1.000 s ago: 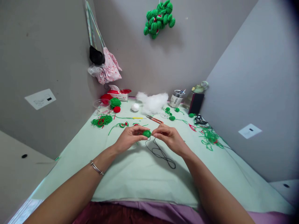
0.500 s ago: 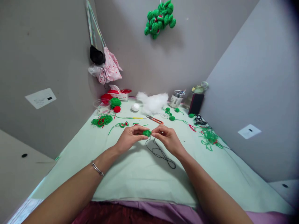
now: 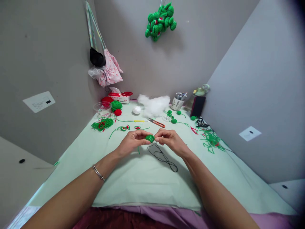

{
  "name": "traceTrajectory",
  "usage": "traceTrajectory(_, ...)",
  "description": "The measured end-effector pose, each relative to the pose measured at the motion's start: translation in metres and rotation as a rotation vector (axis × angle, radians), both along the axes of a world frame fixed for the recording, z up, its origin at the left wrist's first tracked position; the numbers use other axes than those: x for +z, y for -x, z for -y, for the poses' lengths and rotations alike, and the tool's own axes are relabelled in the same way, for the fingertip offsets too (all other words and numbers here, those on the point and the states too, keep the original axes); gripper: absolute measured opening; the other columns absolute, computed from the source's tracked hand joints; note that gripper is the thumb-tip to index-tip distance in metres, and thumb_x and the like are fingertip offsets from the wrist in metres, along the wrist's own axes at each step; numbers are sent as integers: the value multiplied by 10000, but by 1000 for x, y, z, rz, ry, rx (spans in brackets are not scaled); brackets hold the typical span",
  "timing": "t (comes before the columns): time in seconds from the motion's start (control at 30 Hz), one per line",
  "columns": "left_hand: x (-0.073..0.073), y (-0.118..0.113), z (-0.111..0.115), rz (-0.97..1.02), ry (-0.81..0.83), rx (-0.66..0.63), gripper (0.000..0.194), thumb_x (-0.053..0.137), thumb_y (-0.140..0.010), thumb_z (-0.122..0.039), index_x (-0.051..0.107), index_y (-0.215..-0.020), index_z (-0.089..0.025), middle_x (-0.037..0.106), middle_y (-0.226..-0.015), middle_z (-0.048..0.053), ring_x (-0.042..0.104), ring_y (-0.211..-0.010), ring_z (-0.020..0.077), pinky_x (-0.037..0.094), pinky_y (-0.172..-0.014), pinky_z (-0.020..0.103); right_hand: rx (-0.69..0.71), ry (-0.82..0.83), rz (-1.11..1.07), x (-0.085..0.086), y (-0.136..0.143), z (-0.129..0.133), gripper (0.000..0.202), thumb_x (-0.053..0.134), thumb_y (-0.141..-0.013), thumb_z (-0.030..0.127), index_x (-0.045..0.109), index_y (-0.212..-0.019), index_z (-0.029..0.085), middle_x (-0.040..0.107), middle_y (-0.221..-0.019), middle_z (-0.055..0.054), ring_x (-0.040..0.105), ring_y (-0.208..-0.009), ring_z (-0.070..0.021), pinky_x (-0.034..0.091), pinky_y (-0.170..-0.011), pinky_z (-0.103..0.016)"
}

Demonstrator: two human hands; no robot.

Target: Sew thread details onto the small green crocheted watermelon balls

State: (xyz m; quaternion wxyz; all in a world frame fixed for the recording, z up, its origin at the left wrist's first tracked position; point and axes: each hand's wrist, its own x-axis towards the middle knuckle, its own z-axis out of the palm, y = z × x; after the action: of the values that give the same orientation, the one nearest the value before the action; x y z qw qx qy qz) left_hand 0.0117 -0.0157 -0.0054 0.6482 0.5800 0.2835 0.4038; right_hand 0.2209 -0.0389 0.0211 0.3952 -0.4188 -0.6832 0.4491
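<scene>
A small green crocheted ball (image 3: 150,138) is pinched between the thumb and fingers of my left hand (image 3: 132,140). My right hand (image 3: 169,140) is closed in a pinch at the ball's right edge; what lies between its fingertips is too small to make out. Black thread (image 3: 164,159) hangs from the ball and loops over the table cover below. A short green yarn tail (image 3: 138,150) shows under my left hand. Beyond my hands lie orange-handled thread snips (image 3: 157,123) and a yellow-handled crochet hook (image 3: 139,121).
White stuffing (image 3: 156,105) sits at the back, beside a pen tin (image 3: 178,101). Tangled green yarn lies left (image 3: 103,124) and right (image 3: 212,141). Small green-red crocheted pieces (image 3: 123,128) rest left of centre. A bunch of green crocheted balls (image 3: 160,24) hangs above.
The view has shifted slightly. Both hands keep their pinch at the ball, with the right fingers moved a little. The green yarn tail now shows below my left hand.
</scene>
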Motion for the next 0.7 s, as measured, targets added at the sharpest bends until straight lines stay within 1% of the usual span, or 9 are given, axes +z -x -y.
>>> traceTrajectory(0.1, -3, -3, 0, -6, -2, 83, 312, 818, -649, -231, 724, -938, -159, 732, -953, 52, 660, -891, 175, 474, -890, 332, -167, -57, 61, -7, 11, 2, 154, 684, -809, 317, 682, -810, 164, 581, -725, -5, 495, -602, -113, 438, -583, -261)
traceTrajectory(0.2, -6, -5, 0, -6, -28, 137, 316, 811, -653, -224, 712, -946, -156, 724, -968, 56, 657, -911, 182, 480, -900, 339, -289, -267, 183, -13, 23, 8, 86, 597, -873, 241, 636, -914, 177, 619, -807, -23, 555, -642, -126, 470, -620, -267)
traceTrajectory(0.33, -11, -8, 2, 19, -115, 166, 280, 783, -693, -240, 701, -951, -165, 698, -928, 42, 648, -887, 174, 498, -847, 313, -332, -684, 535, -13, 34, 22, 171, 464, -934, 127, 608, -1007, 185, 636, -892, -59, 595, -789, -156, 468, -688, -265)
traceTrajectory(0.43, -15, -10, 3, -42, -213, 215, 212, 756, -717, -233, 703, -913, -171, 645, -909, 31, 627, -840, 158, 495, -803, 290, -300, -883, 903, -14, 37, 26, 271, 434, -904, 39, 614, -1059, 169, 647, -852, -70, 595, -765, -171, 408, -565, -248)
traceTrajectory(0.5, -17, -11, 3, -109, -266, 238, 178, 739, -717, -199, 696, -888, -174, 609, -912, 26, 615, -821, 150, 492, -788, 285, -287, -958, 1021, -14, 38, 26, 278, 435, -887, 11, 624, -1020, 164, 667, -841, -65, 588, -693, -159, 361, -508, -252)
traceTrajectory(0.53, -17, -11, 3, -136, -291, 244, 171, 729, -719, -187, 690, -885, -176, 594, -915, 24, 611, -819, 150, 491, -784, 286, -299, -995, 1010, -12, 39, 27, 265, 437, -891, 14, 627, -988, 170, 682, -866, -62, 592, -677, -149, 358, -508, -251)
traceTrajectory(0.6, -17, -9, 2, -185, -354, 261, 162, 706, -732, -174, 676, -891, -183, 570, -915, 22, 602, -824, 151, 490, -781, 290, -318, -1022, 857, -5, 42, 31, 243, 435, -915, 39, 623, -952, 188, 705, -974, -58, 622, -706, -126, 390, -543, -236)
traceTrajectory(0.63, -16, -8, 2, -211, -388, 272, 158, 694, -742, -173, 671, -898, -186, 563, -916, 21, 598, -830, 151, 489, -785, 292, -313, -985, 724, 2, 42, 35, 226, 435, -932, 63, 616, -953, 196, 708, -1009, -53, 636, -715, -114, 412, -561, -224)
traceTrajectory(0.7, -14, -5, 0, -263, -442, 301, 158, 678, -757, -174, 662, -914, -191, 556, -922, 20, 589, -839, 150, 485, -799, 296, -260, -776, 393, 23, 39, 48, 173, 427, -973, 130, 583, -980, 206, 716, -954, -39, 648, -666, -95, 452, -563, -208)
